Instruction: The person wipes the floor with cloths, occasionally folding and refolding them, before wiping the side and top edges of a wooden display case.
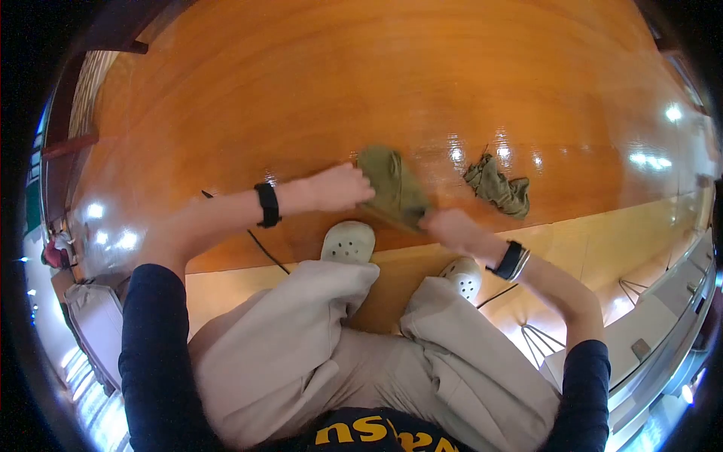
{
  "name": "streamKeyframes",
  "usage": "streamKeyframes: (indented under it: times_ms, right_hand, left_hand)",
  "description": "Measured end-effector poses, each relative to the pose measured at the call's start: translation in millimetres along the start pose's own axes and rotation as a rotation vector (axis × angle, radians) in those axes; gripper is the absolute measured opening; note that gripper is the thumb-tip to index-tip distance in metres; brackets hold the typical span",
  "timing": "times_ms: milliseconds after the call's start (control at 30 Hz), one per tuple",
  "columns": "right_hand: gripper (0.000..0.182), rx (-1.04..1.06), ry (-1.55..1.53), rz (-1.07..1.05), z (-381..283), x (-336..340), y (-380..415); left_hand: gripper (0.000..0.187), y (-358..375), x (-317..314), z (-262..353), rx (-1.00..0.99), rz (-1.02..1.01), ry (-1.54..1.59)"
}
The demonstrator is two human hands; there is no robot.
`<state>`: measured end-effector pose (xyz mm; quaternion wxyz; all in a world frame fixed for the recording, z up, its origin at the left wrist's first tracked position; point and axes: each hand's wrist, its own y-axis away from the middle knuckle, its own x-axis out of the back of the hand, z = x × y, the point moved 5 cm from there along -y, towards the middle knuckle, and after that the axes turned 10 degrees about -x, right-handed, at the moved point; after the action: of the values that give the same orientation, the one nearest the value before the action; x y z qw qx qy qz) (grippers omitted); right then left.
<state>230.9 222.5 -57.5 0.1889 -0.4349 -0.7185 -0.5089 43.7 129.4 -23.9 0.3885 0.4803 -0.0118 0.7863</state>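
Out in front of my shoes, a flat olive-green cloth (393, 184) is stretched between both hands. My left hand (343, 188) is closed at the cloth's left side, with a black band around the wrist. At its lower right corner, my right hand (452, 230) pinches the edge; it is slightly smeared by motion. A second olive-green cloth (498, 187) lies crumpled on the glossy wooden floor (301, 83), to the right of the held one.
My pale clogs (349, 242) rest beneath the hands, near the lighter floor strip (595, 241). A dark cord (267, 251) runs beside my left leg. Thin metal legs (536, 340) and a pale bench-like piece (648, 324) stand at right. Another person (56, 250) is far left.
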Motion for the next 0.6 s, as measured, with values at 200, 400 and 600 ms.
streamKeyframes:
  times_ms: [200, 400, 600]
  right_hand:
    - [0.02, 0.112, -0.211, -0.184, -35, 5, 20]
    - [0.016, -0.05, -0.35, 0.138, 31, 121, 12]
    - [0.016, -0.225, -0.393, 0.753, 77, 200, 21]
  left_hand:
    - [0.024, 4, 1, 27, -0.049, -0.097, 0.175]
    - [0.016, 4, 111, -27, 0.006, 0.237, 0.344]
    - [0.02, 18, 177, -70, 0.085, 0.479, 0.026]
